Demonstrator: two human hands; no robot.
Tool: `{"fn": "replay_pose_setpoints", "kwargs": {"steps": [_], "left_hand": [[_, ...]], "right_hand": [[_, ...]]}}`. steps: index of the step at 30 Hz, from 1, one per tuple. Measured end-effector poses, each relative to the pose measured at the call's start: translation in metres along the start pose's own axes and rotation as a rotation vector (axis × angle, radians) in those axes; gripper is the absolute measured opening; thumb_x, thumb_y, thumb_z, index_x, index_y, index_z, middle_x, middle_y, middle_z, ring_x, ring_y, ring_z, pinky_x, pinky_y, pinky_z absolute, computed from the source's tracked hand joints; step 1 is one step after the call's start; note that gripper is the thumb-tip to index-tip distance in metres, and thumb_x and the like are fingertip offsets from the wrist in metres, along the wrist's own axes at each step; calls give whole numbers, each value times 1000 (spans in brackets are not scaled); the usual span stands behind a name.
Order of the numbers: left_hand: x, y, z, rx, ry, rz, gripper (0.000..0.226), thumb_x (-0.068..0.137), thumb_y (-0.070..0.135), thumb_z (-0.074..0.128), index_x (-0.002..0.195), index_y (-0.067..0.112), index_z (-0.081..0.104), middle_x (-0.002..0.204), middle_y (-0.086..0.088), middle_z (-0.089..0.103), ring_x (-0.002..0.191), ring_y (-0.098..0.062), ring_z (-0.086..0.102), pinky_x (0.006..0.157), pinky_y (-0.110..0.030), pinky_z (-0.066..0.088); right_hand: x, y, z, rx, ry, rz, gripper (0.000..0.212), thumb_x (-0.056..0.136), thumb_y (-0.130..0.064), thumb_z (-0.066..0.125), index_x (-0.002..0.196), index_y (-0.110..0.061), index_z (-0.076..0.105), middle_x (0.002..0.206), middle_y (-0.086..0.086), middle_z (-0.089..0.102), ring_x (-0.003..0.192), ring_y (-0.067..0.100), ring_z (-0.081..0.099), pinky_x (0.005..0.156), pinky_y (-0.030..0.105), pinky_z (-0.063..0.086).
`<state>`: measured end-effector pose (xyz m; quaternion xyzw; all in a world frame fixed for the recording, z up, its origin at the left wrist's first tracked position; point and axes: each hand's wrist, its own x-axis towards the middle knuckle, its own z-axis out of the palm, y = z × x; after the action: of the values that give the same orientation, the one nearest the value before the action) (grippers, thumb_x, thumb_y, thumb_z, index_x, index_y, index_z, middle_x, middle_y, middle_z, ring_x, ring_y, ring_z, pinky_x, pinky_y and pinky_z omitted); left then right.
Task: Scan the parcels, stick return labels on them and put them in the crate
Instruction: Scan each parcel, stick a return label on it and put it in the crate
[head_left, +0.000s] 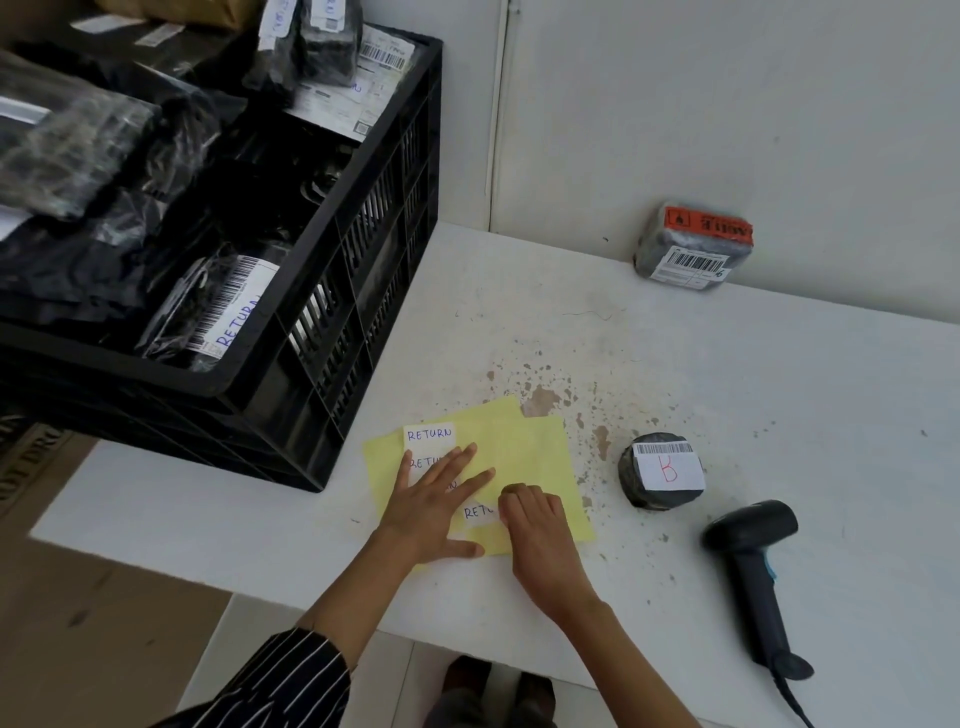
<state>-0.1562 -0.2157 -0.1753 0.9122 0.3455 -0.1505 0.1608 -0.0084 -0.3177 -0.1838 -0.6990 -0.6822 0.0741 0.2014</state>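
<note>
A yellow backing sheet (535, 447) with white "RETURN" labels lies on the white table (727, 364). My left hand (434, 506) presses flat on the sheet, fingers spread, covering some labels. My right hand (535, 525) has its fingertips curled at the edge of one RETURN label (479, 513). Another RETURN label (429, 434) sits at the sheet's top left. A small round black parcel (660, 475) with a barcode and a red "B" stands right of the sheet. A second wrapped parcel (693, 244) with an orange sticker leans at the wall. The black crate (363, 249) at left holds several labelled parcels.
A black handheld barcode scanner (753, 566) lies on the table at right, its cable running off the front edge. Cardboard boxes (78, 597) sit on the floor at lower left. The table surface has chipped, stained patches near the sheet.
</note>
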Motion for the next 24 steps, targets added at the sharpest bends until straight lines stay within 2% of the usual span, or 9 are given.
{"fn": "replay_pose_setpoints", "kwargs": {"steps": [3,6,9,11,13,16,19,22,24], "left_hand": [[1,2,-6,7,-69,-14,96,78,71,49,144,44,-16,148,9,-36,135,-4,-29,109,-54,-15],[4,2,-10,19,-101,-20,98,79,69,51,142,43,-20,150,9,-35,141,-10,-25,109,-56,-14],[5,3,-12,17,-105,-20,99,80,68,51,136,43,-25,150,8,-35,142,-12,-24,109,-57,-14],[5,4,-12,12,-111,-26,98,80,68,52,134,43,-27,149,9,-36,142,-12,-24,109,-57,-14],[4,4,-13,13,-115,-26,97,80,68,51,133,44,-26,145,10,-39,142,-12,-24,109,-58,-14],[4,4,-13,7,-124,-26,96,80,68,51,135,46,-25,144,10,-40,141,-12,-25,109,-58,-14],[4,4,-13,14,-138,-33,97,80,68,50,140,44,-22,145,10,-40,141,-11,-26,109,-57,-15],[5,5,-13,32,-145,-42,95,81,69,47,140,44,-23,145,10,-41,141,-12,-27,109,-57,-15],[5,5,-13,36,-154,-52,95,81,70,46,139,45,-24,147,10,-39,140,-10,-28,109,-57,-14]], "right_hand": [[-1,-3,-6,29,46,-42,22,76,0,35,90,-15,41,86,2,52,76,14,32,69,20,19],[3,-9,-10,101,100,26,25,79,3,50,88,-18,40,83,-1,50,73,14,34,68,22,24],[10,-5,-8,154,139,203,22,84,-21,53,104,-18,45,95,2,56,82,17,49,73,26,37],[14,1,-4,61,66,213,40,80,-38,52,111,-12,51,98,3,58,85,21,55,70,30,42],[15,3,-1,-52,18,188,40,70,-37,69,98,-11,59,91,4,58,77,23,58,64,31,45],[16,-2,4,-126,23,153,32,53,-18,87,73,-11,62,77,3,57,65,22,55,59,29,42],[14,-3,12,-147,114,112,28,54,6,77,68,-9,57,71,3,53,62,20,45,62,27,26],[8,-3,14,-125,154,48,17,67,7,56,73,-9,57,74,4,54,66,19,41,64,27,24],[8,-4,10,-115,148,41,22,70,2,38,73,-10,56,73,3,54,65,20,44,66,27,25]]}}
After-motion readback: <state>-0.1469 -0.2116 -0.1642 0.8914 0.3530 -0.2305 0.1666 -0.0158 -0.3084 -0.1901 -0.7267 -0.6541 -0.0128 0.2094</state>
